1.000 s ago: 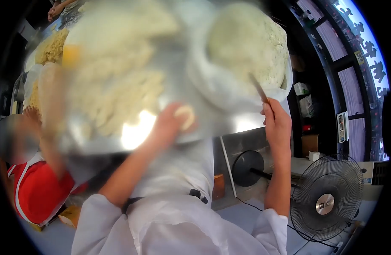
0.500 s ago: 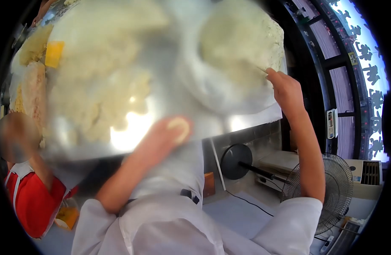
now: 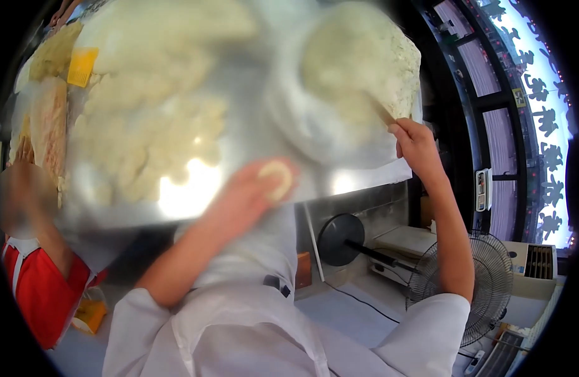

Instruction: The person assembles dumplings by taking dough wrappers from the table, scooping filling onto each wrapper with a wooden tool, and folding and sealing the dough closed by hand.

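A round, pale dough wrapper rests in my left hand, whose fingers curl around it close to the table's front edge. My right hand grips the end of a thin, flat wooden stick. The stick's far end reaches into pale greenish filling heaped in a wide, light-coloured basin. Blur in the picture hides the fine detail of the filling and the stick's tip.
Many pale dough pieces cover the left of the metal table. A yellow scraper lies by them. At far left works a person in red. A standing fan is at my right.
My left hand has shifted slightly right with the dough wrapper. My right hand has come a little lower, and more of the stick shows. The view has turned slightly.
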`<action>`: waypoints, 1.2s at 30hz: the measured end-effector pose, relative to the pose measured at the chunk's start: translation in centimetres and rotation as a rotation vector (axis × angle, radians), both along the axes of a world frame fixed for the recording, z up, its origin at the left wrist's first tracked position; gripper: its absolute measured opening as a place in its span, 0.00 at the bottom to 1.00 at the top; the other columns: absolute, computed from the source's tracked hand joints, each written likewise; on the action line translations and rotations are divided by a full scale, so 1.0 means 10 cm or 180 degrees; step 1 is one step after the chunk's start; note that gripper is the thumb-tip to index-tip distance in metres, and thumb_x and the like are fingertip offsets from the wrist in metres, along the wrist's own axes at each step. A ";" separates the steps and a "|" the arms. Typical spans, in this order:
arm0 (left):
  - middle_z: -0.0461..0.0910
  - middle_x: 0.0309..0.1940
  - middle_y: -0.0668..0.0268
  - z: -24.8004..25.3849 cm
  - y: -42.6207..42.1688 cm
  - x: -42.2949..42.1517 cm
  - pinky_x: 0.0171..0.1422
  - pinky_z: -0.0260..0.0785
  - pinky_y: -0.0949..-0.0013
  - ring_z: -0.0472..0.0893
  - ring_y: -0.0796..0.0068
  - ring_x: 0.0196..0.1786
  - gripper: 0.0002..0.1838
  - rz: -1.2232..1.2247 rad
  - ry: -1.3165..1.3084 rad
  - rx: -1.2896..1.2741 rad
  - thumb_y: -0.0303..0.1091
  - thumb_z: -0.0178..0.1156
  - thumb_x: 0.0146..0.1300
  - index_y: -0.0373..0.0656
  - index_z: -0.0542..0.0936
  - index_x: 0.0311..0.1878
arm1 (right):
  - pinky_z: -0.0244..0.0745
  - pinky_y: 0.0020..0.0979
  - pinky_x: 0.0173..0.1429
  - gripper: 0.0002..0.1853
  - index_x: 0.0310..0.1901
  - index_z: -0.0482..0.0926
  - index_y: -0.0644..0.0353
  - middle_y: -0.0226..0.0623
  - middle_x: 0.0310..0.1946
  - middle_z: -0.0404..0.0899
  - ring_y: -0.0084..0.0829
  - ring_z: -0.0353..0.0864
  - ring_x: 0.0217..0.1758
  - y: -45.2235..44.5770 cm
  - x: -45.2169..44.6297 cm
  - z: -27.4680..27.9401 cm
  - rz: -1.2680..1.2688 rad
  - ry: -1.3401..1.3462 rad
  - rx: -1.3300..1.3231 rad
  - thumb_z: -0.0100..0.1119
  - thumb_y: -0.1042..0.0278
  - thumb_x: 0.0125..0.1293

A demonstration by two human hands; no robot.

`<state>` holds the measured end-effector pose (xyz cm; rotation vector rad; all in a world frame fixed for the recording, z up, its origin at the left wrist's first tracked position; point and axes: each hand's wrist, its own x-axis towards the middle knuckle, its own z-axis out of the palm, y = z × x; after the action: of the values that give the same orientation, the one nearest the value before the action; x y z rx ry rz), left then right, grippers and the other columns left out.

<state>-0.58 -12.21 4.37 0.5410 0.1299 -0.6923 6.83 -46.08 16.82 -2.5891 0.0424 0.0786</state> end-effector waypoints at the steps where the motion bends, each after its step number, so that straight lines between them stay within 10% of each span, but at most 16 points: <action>1: 0.80 0.61 0.54 -0.02 -0.01 0.00 0.62 0.82 0.65 0.84 0.63 0.59 0.20 0.0014 0.0041 0.0002 0.27 0.58 0.75 0.37 0.74 0.68 | 0.66 0.32 0.26 0.11 0.36 0.81 0.67 0.37 0.15 0.74 0.28 0.73 0.17 0.03 -0.01 0.00 -0.0120 0.0131 0.0101 0.58 0.68 0.75; 20: 0.81 0.59 0.55 -0.10 -0.14 0.01 0.59 0.82 0.64 0.85 0.63 0.56 0.18 0.0015 0.0173 -0.0191 0.28 0.57 0.76 0.39 0.74 0.66 | 0.55 0.25 0.18 0.15 0.47 0.77 0.65 0.28 0.19 0.70 0.19 0.62 0.15 0.38 -0.22 -0.01 -0.1580 0.1822 0.2510 0.52 0.58 0.78; 27: 0.81 0.58 0.54 -0.10 -0.19 0.00 0.58 0.82 0.64 0.84 0.64 0.56 0.17 -0.0029 0.0325 -0.0166 0.28 0.56 0.76 0.39 0.74 0.65 | 0.61 0.27 0.20 0.13 0.43 0.78 0.64 0.31 0.20 0.74 0.21 0.67 0.17 0.48 -0.13 -0.02 -0.1384 0.1724 0.2368 0.52 0.61 0.78; 31: 0.81 0.58 0.54 -0.09 -0.17 -0.02 0.58 0.82 0.64 0.84 0.63 0.56 0.17 -0.0069 0.0374 -0.0121 0.28 0.56 0.76 0.39 0.74 0.65 | 0.64 0.33 0.20 0.17 0.31 0.77 0.66 0.40 0.19 0.78 0.24 0.72 0.16 0.55 -0.11 -0.31 -0.0077 -0.0928 -0.0705 0.54 0.63 0.77; 34: 0.81 0.58 0.54 -0.05 -0.10 -0.03 0.58 0.82 0.64 0.84 0.63 0.56 0.17 -0.0002 0.0360 -0.0078 0.28 0.56 0.76 0.39 0.74 0.65 | 0.62 0.32 0.18 0.17 0.33 0.77 0.65 0.38 0.19 0.77 0.25 0.69 0.13 0.44 -0.08 -0.35 -0.0128 -0.0611 -0.0678 0.54 0.62 0.78; 36: 0.81 0.58 0.55 -0.04 -0.07 -0.01 0.58 0.82 0.64 0.84 0.64 0.56 0.17 0.0035 0.0347 -0.0100 0.28 0.56 0.76 0.39 0.74 0.65 | 0.61 0.31 0.17 0.16 0.35 0.77 0.65 0.35 0.18 0.76 0.25 0.67 0.12 0.53 -0.06 -0.14 -0.0780 0.0562 0.0794 0.53 0.61 0.79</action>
<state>-0.70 -12.88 3.94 0.4723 0.2234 -0.7120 6.24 -40.83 15.46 -2.3025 0.3887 0.2079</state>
